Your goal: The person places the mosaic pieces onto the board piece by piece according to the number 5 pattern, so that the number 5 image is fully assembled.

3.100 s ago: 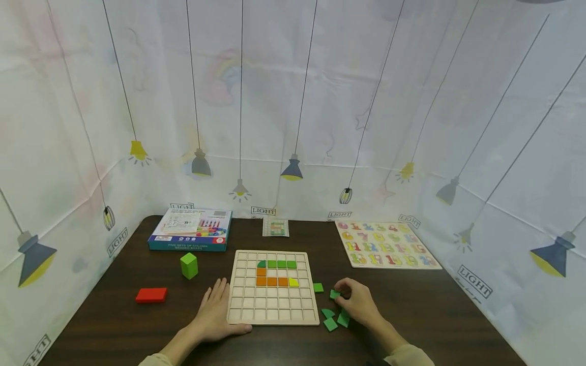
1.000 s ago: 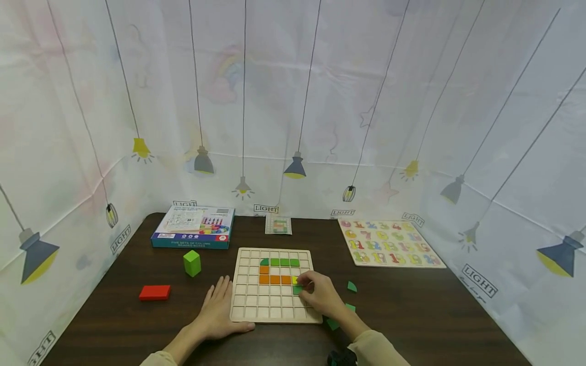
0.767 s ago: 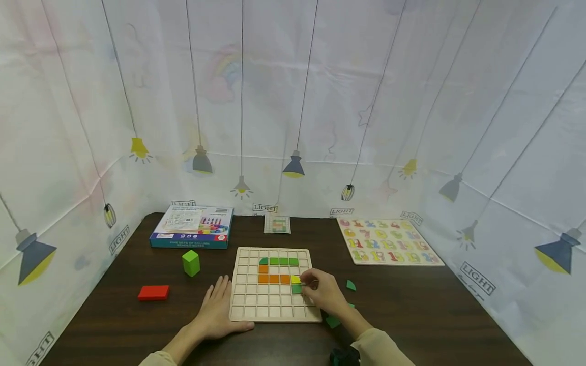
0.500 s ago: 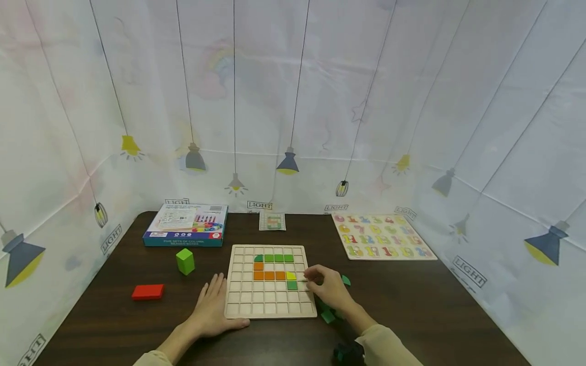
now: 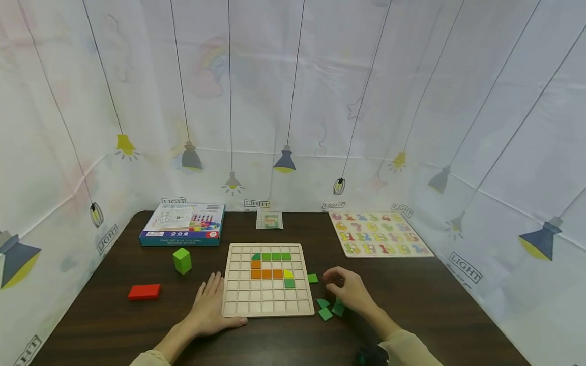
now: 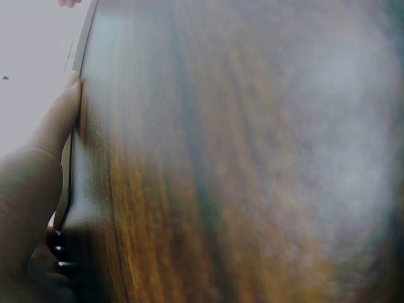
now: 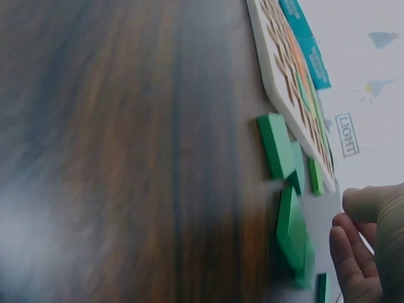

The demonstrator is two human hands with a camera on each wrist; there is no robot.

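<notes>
Here, a pale board (image 5: pixel 267 314) on the table (image 5: pixel 274 345) holds green, orange and yellow tiles (image 5: pixel 267 274) in its cells (image 5: pixel 267 295). At its eight o'clock, the left hand (image 5: pixel 208 307) lies flat; at three, the right hand (image 5: pixel 350 291) curves loosely, empty; green pieces (image 5: pixel 325 314) sit at four.

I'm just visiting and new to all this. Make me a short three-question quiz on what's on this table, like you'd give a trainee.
1. How many orange tiles sit in the board?
A) two
B) four
C) seven

2. True or false: every green tile is in the board.

3. What colour is the flat block to the left of the board?

Key:
1. B, four: one above a row of three.
2. False; some green tiles lie loose on the table, to the right of the board.
3. Red.
</notes>
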